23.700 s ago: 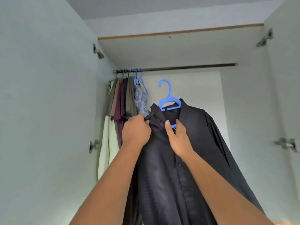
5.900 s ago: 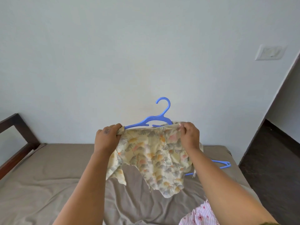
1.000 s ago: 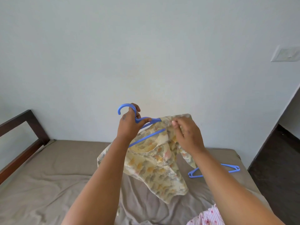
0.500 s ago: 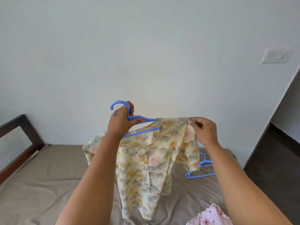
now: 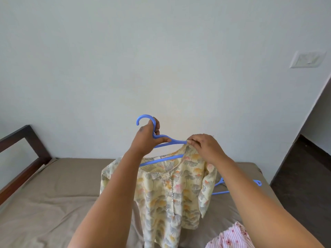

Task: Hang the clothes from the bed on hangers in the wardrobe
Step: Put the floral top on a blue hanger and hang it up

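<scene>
A pale yellow floral top [image 5: 172,190] hangs from a blue plastic hanger [image 5: 176,141] held up over the bed. My left hand [image 5: 147,138] grips the hanger at the base of its hook. My right hand [image 5: 204,147] pinches the top's shoulder fabric where it meets the hanger's right arm. The left shoulder of the top sags below the hanger, partly hidden behind my left forearm. The wardrobe is out of view.
The bed [image 5: 53,194] has a taupe sheet and a dark wooden frame [image 5: 23,158] at the left. Another blue hanger [image 5: 240,187] lies on the bed at the right. A pink striped floral garment [image 5: 232,237] lies at the bottom right. A dark floor [image 5: 304,176] borders the bed's right side.
The top has swung to hang front-on and lower. My right hand has moved in along the hanger's right arm, gathering the shoulder fabric. My left hand keeps its grip under the hook.
</scene>
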The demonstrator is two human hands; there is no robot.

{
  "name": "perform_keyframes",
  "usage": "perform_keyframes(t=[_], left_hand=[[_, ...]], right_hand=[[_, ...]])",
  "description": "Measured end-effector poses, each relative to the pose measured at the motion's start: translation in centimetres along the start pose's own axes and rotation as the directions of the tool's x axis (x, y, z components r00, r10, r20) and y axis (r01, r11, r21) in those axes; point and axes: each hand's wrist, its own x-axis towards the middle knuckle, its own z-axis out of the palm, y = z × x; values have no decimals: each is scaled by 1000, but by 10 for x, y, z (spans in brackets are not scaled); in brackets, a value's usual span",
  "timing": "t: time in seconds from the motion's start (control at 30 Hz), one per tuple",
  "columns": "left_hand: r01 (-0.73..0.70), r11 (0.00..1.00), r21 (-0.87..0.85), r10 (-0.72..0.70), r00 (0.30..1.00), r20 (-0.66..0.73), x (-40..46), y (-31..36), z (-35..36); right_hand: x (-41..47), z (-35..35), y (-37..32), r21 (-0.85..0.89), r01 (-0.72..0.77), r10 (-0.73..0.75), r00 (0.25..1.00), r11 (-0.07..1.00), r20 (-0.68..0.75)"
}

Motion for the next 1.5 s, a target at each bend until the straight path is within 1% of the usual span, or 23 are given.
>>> perform_keyframes(t=[0.07, 0.13, 0.23, 0.3, 0.37, 0.4, 0.43, 0.47, 0.5, 0.57, 0.63, 0.7, 0.8, 0.9, 0.97, 1.1, 1.17, 1.3, 1.4, 1.5], left_hand=[[-19, 1000, 10, 18, 1000, 13, 0, 4, 1], [-30, 1000, 2, 30, 1000, 9, 0, 6, 2], [-22, 1000, -11, 22, 999, -29, -1, 8, -4], [-22, 999, -49, 20, 998, -59, 0, 8, -10], [-44, 998, -44, 39, 993, -110, 1, 4, -18], [-50, 999, 9, 51, 989, -139, 0, -1, -22], [-36, 994, 98, 52, 985, -167, -1, -8, -28], [8, 980, 199, 31, 980, -194, -4, -16, -35], [79, 958, 276, -18, 976, -216, -8, -25, -42], [205, 908, 365, -134, 969, -209, -16, -41, -55], [242, 877, 415, -187, 968, -167, -18, -49, -62], [207, 892, 403, -146, 973, -176, -14, -49, -63], [90, 919, 383, 1, 973, -231, -7, -30, -55], [-54, 921, 386, 127, 978, -167, -4, -9, -29], [-137, 921, 364, 202, 968, -146, -5, -4, -10], [-189, 924, 332, 256, 951, -173, -9, 8, 28], [-237, 928, 288, 295, 939, -179, -12, 32, 42], [-377, 903, 206, 420, 876, -238, -19, 95, 53], [-459, 873, 165, 487, 845, -222, -34, 136, 58], [-515, 854, 78, 520, 834, -186, -62, 178, 67]], right_hand=[[2, 2, -10, 24, 36, -36, 999, 999, -5], [3, 1, -21, 31, 41, -42, 999, 999, 32], [3, -6, -22, -162, 26, -11, 996, 986, 93], [4, -11, -16, -148, 35, -28, 998, 988, 47], [4, -16, -8, -98, 19, -23, 999, 995, -43], [4, -20, -5, -75, 6, -12, 996, 997, -85], [4, -24, -2, -47, -12, 6, 992, 999, -123], [4, -30, 1, -24, -31, 27, 988, 999, -153], [5, -36, 5, -7, -56, 54, 983, 998, -174], [4, -46, 12, -3, -94, 91, 975, 996, -203], [0, -52, 16, -33, -118, 109, 971, 992, -213], [-7, -55, 16, -53, -143, 126, 962, 988, -242], [-24, -56, 14, -73, -203, 173, 939, 976, -298], [-49, -61, 12, -158, -250, 183, 920, 955, -347], [-70, -66, 13, -209, -286, 186, 898, 935, -399], [-120, -87, 12, -271, -390, 240, 858, 880, -455], [-149, -103, 7, -278, -444, 262, 821, 852, -507], [-210, -139, -21, -275, -555, 284, 717, 785, -636], [-257, -167, -48, -313, -623, 287, 672, 716, -683], [-311, -195, -78, -350, -690, 290, 631, 634, -720]])
